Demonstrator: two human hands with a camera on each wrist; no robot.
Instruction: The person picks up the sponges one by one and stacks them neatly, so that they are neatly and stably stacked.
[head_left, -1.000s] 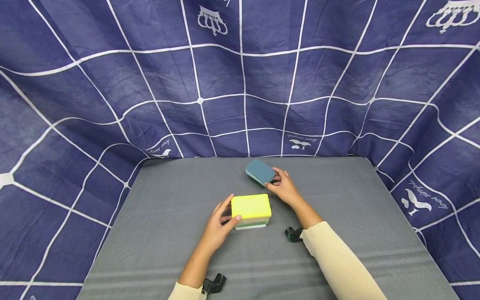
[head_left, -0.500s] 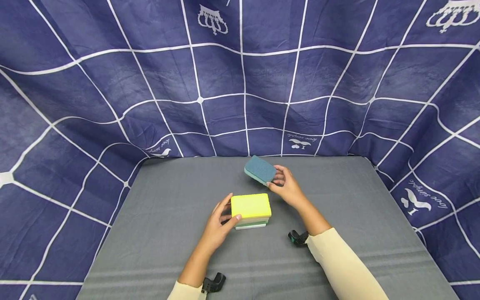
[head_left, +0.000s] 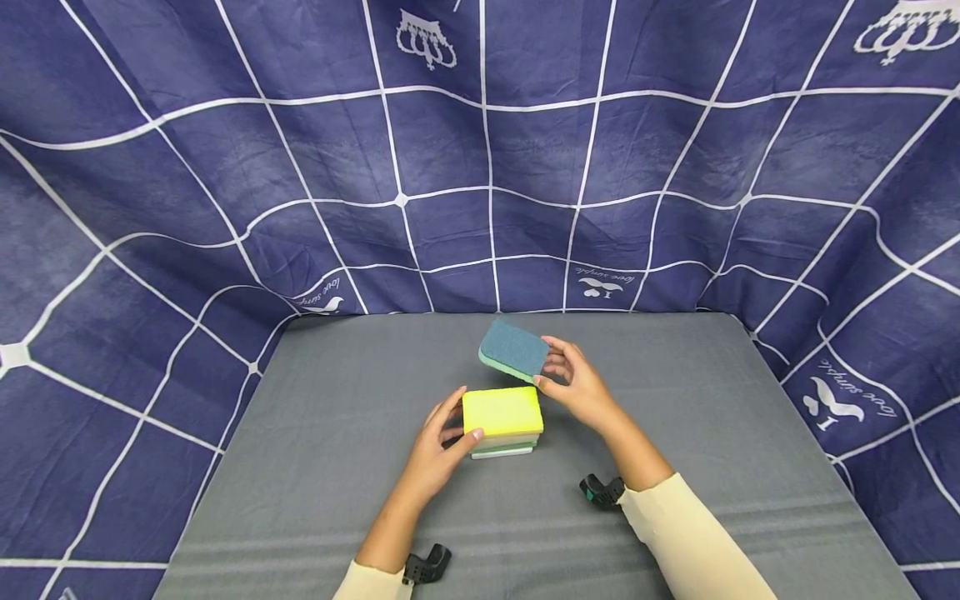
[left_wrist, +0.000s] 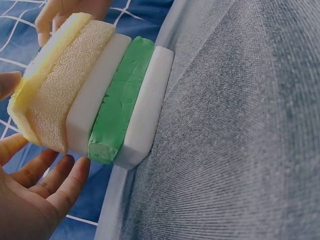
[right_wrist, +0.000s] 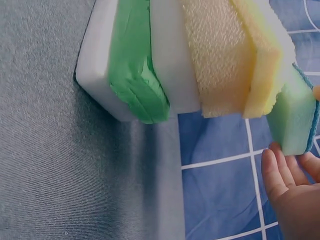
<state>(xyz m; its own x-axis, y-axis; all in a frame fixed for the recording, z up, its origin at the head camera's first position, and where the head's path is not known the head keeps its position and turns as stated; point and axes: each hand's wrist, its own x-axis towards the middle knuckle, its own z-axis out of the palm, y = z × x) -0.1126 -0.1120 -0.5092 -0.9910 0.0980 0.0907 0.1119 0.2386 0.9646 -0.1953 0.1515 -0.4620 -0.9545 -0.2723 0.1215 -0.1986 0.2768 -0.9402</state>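
In the head view, several sponge-like blocks are stacked mid-table, topped by a yellow sponge (head_left: 501,412). Beneath it, the left wrist view shows a coarse beige sponge (left_wrist: 70,75), a white block (left_wrist: 97,95), a wrinkled green block (left_wrist: 122,100) and another white block (left_wrist: 145,110) lowest. My left hand (head_left: 435,454) rests at the stack's left side, its thumb at the front edge and its fingers loosely extended. My right hand (head_left: 581,387) grips a green scouring sponge (head_left: 513,347), dark scouring side up, by its right end. This sponge is tilted, held above and behind the stack.
A grey cloth covers the table (head_left: 337,400). Behind and at both sides hangs a blue curtain (head_left: 442,158) with white grid lines. A black wrist device (head_left: 427,565) sits on the left wrist, and a similar device (head_left: 602,492) on the right.
My right hand has brought the scouring sponge slightly left and toward the stack, after lifting a little. The left hand and the stack look unmoved.
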